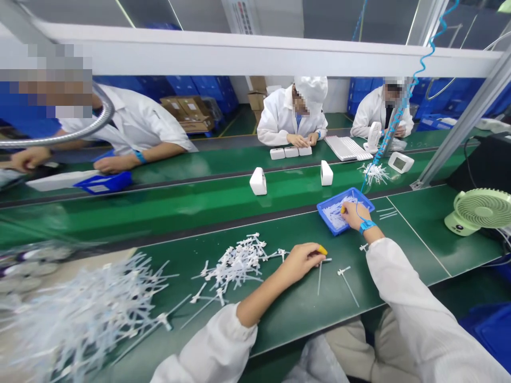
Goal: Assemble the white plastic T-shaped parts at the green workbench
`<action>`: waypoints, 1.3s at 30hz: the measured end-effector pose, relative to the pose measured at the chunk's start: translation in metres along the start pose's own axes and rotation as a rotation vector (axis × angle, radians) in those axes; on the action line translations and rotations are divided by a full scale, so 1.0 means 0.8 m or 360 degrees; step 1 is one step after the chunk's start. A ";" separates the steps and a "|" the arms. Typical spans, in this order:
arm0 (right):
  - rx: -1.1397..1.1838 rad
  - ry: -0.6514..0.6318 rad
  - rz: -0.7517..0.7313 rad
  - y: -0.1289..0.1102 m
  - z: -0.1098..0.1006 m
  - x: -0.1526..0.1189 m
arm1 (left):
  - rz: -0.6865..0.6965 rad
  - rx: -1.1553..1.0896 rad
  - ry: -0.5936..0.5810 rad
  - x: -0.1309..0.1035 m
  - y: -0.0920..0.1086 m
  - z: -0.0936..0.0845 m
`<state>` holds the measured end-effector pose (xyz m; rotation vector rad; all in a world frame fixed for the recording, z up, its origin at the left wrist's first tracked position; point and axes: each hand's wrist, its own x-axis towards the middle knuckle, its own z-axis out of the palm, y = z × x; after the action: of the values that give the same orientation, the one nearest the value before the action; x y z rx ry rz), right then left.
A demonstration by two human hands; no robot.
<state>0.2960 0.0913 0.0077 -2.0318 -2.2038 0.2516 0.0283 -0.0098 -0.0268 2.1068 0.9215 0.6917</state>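
Note:
My left hand [304, 261], with a yellow finger cot, is closed in a pinch on a thin white tube with a fitting [320, 277] just above the green bench. My right hand [356, 215] reaches into a blue tray [338, 231] of short white tubes. Its fingers are drawn together at the tubes; whether they grip one is hidden. Another tube with a small white fitting [349, 287] lies on the bench between my forearms. Left of my left hand is a pile of small tubes with white fittings [238, 259].
A large heap of translucent tubes [91, 314] covers the bench's left end. A green fan [481, 210] stands at right. White housings [258, 182] sit on the green conveyor beyond. A coiled blue cord [423, 66] hangs by the tray. Several co-workers in white sit opposite.

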 end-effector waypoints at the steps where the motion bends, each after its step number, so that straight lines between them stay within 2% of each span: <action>1: -0.0001 -0.0012 0.0009 -0.001 0.000 0.000 | 0.0034 0.0122 0.0027 0.000 -0.006 0.003; 4: 0.0002 -0.0055 0.0038 -0.005 0.000 -0.001 | 0.0211 0.0448 0.0111 -0.002 -0.013 0.010; 7: -0.0003 -0.0079 0.0056 -0.008 0.000 -0.002 | 0.0315 0.0533 0.0148 -0.010 0.001 0.020; 11: -0.0023 -0.0060 0.0079 -0.008 0.003 -0.004 | 0.0409 0.0587 -0.0032 -0.028 0.027 0.048; 15: 0.0003 -0.0011 0.0083 -0.007 0.005 -0.005 | 0.0436 0.0638 -0.0103 -0.038 0.030 0.070; 23: 0.0170 0.0146 -0.0023 -0.001 0.013 -0.005 | 0.0515 0.0473 -0.0245 -0.035 0.017 0.070; 29: 0.0444 0.0416 -0.0081 0.007 -0.001 -0.004 | 0.0442 0.0517 -0.0197 -0.029 0.021 0.067; 32: 0.0707 0.0636 -0.0066 0.011 -0.015 -0.040 | 0.0419 0.0556 -0.0221 -0.029 0.024 0.066; 34: 0.1144 0.0779 -0.0064 0.009 -0.018 -0.084 | 0.0384 0.0570 -0.0225 -0.028 0.026 0.066; 36: 0.1426 0.0669 -0.0012 0.002 -0.012 -0.136 | 0.0351 0.0552 -0.0223 -0.027 0.028 0.066; 39: 0.1508 0.0398 0.0087 -0.012 0.013 -0.209 | 0.0329 0.0485 -0.0227 -0.026 0.027 0.066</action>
<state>0.2985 -0.0760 0.0024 -1.4661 -1.4361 0.8084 0.0612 -0.0575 -0.0448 2.5122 0.7760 0.5188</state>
